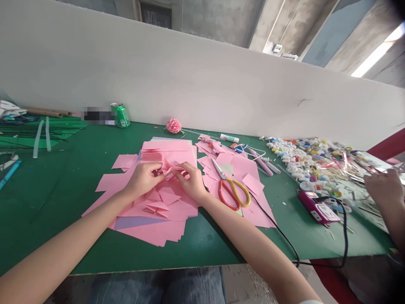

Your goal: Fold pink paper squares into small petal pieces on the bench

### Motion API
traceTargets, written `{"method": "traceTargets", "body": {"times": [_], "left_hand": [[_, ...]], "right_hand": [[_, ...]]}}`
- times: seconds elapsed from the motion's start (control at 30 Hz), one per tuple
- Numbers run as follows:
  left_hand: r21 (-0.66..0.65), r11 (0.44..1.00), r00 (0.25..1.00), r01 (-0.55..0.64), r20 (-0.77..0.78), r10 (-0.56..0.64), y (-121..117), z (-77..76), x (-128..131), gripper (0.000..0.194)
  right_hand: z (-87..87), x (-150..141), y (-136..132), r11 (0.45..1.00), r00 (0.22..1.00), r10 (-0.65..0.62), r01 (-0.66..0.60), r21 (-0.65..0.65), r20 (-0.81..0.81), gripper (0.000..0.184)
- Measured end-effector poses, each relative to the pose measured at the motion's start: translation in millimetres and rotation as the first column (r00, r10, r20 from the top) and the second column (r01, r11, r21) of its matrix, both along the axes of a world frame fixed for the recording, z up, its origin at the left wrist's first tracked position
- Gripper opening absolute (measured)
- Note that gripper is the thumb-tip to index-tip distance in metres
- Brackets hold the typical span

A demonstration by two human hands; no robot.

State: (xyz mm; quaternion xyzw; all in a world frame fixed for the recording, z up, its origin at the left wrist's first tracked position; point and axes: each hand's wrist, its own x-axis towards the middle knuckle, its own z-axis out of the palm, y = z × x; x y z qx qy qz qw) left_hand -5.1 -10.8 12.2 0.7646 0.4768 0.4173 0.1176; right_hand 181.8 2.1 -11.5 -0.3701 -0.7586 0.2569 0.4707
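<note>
My left hand (146, 179) and my right hand (190, 179) pinch a small folded piece of pink paper (172, 169) between them. Both hands are closed on it, thumbs and fingers near its edges. Beneath them spreads a loose pile of pink paper sheets (148, 234), with a few purple sheets showing at the edges. Several folded pink pieces (158, 207) lie on the pile just below my hands. A stack of small pink squares (151, 155) sits above my left hand. Scissors (232, 190) with red and yellow handles rest to the right, blades partly closed.
A pink paper ball (174, 126) and a green can (120, 115) stand by the white partition (190, 76). A glue stick (229, 138) lies behind the scraps. To the right are a magenta device (318, 207) with a black cable, many small coloured pieces (303, 162), and another person's hand (384, 185).
</note>
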Motion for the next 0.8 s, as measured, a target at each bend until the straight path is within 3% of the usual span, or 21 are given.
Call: {"method": "traceTargets", "body": {"times": [0.27,0.43,0.8], "left_hand": [[-0.029,1.0,1.0,0.007,0.028,-0.006,-6.8,6.2,3.5,0.042],[-0.128,0.992,0.994,0.023,0.112,-0.009,-4.2,2.5,2.1,0.037],[-0.167,0.985,0.988,0.028,0.153,-0.002,1.3,-2.2,0.0,0.041]], "right_hand": [[4.5,-2.7,-6.8,0.999,1.0,0.02,-0.021,-0.042,-0.017,0.021],[3.2,-2.4,-4.7,0.999,0.999,-0.016,0.014,-0.032,-0.033,0.026],[2.7,-2.7,-3.8,0.997,1.0,-0.015,0.014,-0.073,-0.026,0.029]]}}
